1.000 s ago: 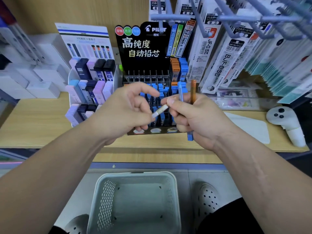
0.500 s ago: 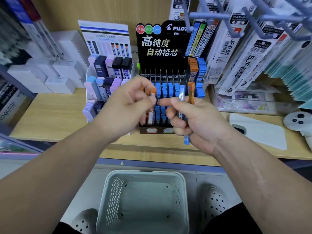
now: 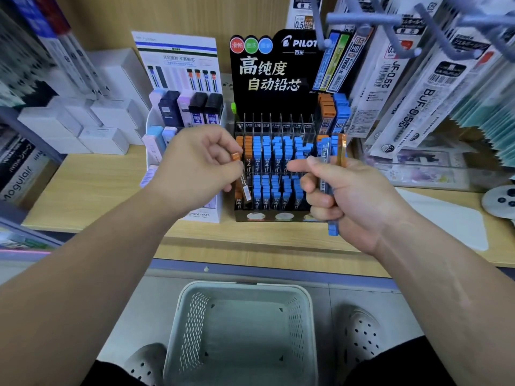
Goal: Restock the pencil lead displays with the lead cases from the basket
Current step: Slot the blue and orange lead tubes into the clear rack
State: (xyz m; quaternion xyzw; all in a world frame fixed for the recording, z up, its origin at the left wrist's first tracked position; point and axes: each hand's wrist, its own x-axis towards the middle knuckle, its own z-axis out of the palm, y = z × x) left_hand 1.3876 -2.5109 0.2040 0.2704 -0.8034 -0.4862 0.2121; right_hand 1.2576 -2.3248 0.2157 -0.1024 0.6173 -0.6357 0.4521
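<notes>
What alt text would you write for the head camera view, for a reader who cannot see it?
A person's left-hand grip holds an orange-capped lead case in front of the black Pilot lead display on a wooden shelf; the right-hand grip holds a blue-capped case and an orange case. A pale basket stands on the floor below.
</notes>
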